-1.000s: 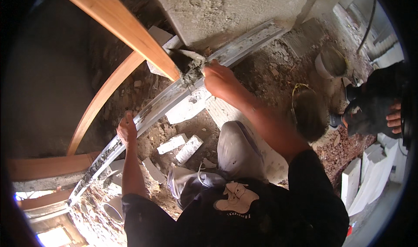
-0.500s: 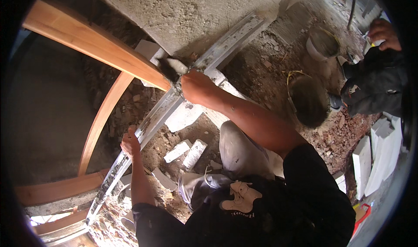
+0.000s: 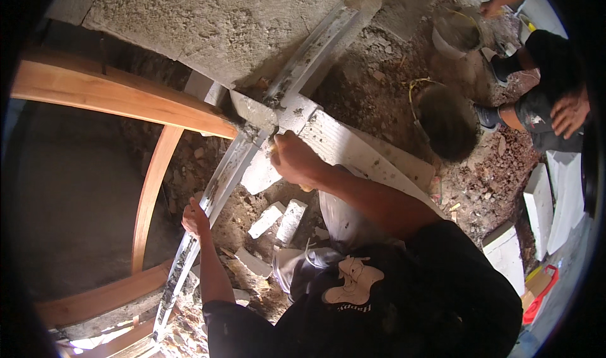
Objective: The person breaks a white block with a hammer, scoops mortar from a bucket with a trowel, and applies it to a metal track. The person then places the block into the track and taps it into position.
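My right hand (image 3: 295, 159) is closed around the handle of a trowel, mostly hidden by the fingers. The mortar-smeared trowel blade (image 3: 254, 112) lies against the corner where the wooden beam (image 3: 126, 99) meets a long metal straightedge (image 3: 226, 176). Grey mortar clings to the straightedge, which runs diagonally from the rough wall down to the lower left. Farther down it, my left hand (image 3: 196, 219) grips its edge. White blocks (image 3: 306, 119) sit just beyond my right hand, under and beside the straightedge.
Two buckets, one pale (image 3: 456, 33) and one dark (image 3: 445, 123), stand on rubble at the right. A co-worker's hand (image 3: 570, 113) rests by their knee. White slabs (image 3: 540, 209) lean at the far right; two block pieces (image 3: 291, 220) lie near my knee. A curved wooden piece (image 3: 154, 194) spans the left.
The view has shifted. My right hand has drawn back a little, and the trowel blade shows more plainly at the beam's end. My left hand stays on the straightedge. The co-worker's arms have moved.
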A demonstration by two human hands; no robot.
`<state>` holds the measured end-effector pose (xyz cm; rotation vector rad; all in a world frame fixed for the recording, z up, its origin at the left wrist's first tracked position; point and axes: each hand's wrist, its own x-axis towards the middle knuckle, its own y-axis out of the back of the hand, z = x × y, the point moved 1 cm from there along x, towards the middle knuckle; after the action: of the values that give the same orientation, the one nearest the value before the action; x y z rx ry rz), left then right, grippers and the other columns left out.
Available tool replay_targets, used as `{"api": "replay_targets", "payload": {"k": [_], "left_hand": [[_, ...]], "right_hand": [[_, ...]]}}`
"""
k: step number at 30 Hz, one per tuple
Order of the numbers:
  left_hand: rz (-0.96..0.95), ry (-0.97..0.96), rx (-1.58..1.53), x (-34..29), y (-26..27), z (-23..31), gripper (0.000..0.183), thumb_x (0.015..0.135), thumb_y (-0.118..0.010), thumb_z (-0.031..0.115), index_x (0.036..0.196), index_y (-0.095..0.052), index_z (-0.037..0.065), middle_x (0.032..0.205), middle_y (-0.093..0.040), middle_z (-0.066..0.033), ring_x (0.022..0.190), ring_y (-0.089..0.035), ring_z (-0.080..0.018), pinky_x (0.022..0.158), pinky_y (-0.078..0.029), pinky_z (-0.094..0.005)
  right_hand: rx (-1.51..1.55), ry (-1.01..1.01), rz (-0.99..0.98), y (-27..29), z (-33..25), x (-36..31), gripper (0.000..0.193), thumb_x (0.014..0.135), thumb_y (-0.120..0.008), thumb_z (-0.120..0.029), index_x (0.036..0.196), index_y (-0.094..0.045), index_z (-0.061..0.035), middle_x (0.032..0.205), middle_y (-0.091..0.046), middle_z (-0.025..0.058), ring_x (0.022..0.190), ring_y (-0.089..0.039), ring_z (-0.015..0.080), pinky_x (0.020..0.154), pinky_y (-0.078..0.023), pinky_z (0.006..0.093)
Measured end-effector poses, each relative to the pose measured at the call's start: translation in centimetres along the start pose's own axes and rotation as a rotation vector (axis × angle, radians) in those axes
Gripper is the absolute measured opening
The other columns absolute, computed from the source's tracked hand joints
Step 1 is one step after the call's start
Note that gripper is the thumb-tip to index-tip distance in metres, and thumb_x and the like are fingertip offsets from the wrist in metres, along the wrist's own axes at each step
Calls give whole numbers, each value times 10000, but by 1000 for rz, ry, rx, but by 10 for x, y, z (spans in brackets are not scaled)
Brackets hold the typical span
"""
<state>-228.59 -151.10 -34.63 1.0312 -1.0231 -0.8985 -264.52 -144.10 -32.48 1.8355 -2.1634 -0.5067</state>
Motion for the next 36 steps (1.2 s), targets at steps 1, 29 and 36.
{"api": "replay_targets", "payload": {"k": [1,29,36], "left_hand": [[46,-26,-15,0,-1,0,509,884,-499,431,687,-626,-21,683,-592,-244,644,-578,-398,600,-395,-494],[122,-213,117,5,-19,-14,543,874,-522,461,588,-589,4,518,-525,-120,486,-458,-244,524,-351,-458],[57,-144,23,4,-18,-13,541,870,-540,446,561,-539,2,485,-429,-84,486,-382,-210,517,-313,-437]], "right_hand": [[6,37,22,0,0,-4,216,830,-583,-159,909,-526,34,826,-545,225,778,-571,370,717,-475,426],[1212,-722,153,-122,9,-146,406,866,-552,-176,1203,-342,-91,817,-544,127,634,-582,187,500,-488,343],[1230,-746,286,-144,17,-100,432,860,-544,-194,1193,-337,-13,841,-584,224,763,-617,334,656,-485,441]]}}
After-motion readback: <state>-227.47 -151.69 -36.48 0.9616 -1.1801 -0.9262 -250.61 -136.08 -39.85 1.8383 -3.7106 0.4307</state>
